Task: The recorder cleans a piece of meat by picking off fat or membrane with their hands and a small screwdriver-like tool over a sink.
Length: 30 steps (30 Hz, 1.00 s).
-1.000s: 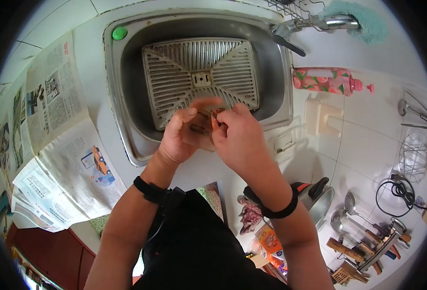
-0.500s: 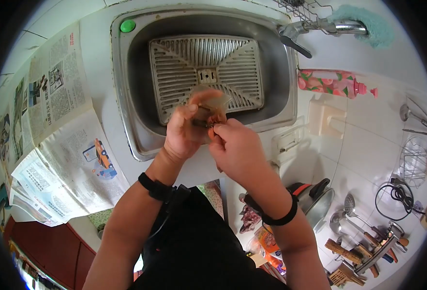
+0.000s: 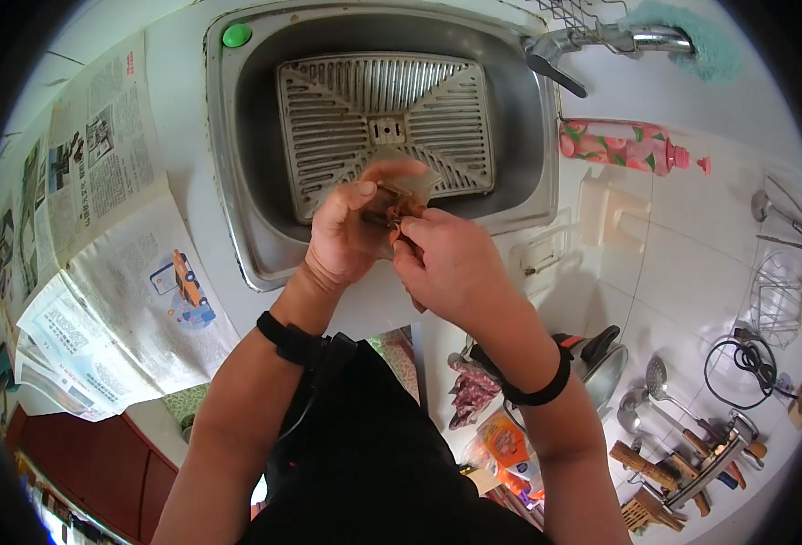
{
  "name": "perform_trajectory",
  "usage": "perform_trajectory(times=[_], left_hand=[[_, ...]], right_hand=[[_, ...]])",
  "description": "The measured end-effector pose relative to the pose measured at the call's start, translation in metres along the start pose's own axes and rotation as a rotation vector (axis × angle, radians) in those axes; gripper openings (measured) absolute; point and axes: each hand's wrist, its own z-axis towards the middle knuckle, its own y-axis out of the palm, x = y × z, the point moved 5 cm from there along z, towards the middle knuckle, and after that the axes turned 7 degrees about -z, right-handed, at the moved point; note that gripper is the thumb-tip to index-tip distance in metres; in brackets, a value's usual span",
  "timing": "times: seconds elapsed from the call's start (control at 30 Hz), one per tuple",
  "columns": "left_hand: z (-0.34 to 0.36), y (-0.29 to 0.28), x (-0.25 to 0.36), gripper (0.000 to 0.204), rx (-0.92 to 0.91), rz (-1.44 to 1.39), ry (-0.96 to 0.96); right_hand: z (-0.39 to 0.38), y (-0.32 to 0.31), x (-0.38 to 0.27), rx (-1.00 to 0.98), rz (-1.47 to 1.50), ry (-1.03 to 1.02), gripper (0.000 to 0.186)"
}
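My left hand (image 3: 340, 234) is wrapped round a small, see-through, amber-stained plastic container (image 3: 418, 182), tilted above the sink's near edge. Its fingers show blurred through the clear wall. Pressed together at the container's right side is my right hand (image 3: 453, 261), gripping something I cannot make out. Dark and reddish-brown bits show between the two hands. Just beyond lies a slotted metal grille panel (image 3: 321, 145), slightly turned, inside the steel sink (image 3: 234, 195).
Newspaper sheets (image 3: 137, 263) cover the counter at left. A round green object (image 3: 236, 35) sits on the sink's far left corner. At right are the faucet (image 3: 560, 64), a pink fruit-patterned pump bottle (image 3: 614, 147), a lidded pan (image 3: 605, 368) and a rack (image 3: 719, 459) of utensils.
My right hand and forearm have shifted slightly right and down, with the wrist turned a little. The left hand keeps its hold on the container. The whole view has moved slightly.
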Motion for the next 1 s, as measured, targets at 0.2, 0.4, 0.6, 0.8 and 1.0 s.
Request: perform_trajectory(times=[0.2,0.4,0.6,0.8,1.0], left_hand=[[-0.004,-0.001,0.004,0.066,0.024,0.095,0.126],[-0.003,0.003,0.004,0.066,0.026,0.087,0.088],[-0.004,0.010,0.004,0.067,0.042,0.105,0.062],[-0.002,0.004,0.003,0.066,0.040,0.031,0.060],[0.001,0.001,0.004,0.068,0.024,-0.012,0.101]], right_hand=[[-0.001,-0.001,-0.006,-0.325,0.529,0.399,0.017],[-0.012,0.011,-0.006,-0.118,0.713,0.446,0.031],[-0.004,0.030,-0.018,-0.003,0.671,0.164,0.018],[-0.005,0.021,-0.014,-0.026,0.227,0.102,0.020],[-0.005,0.020,-0.008,0.098,-0.026,0.087,0.019]])
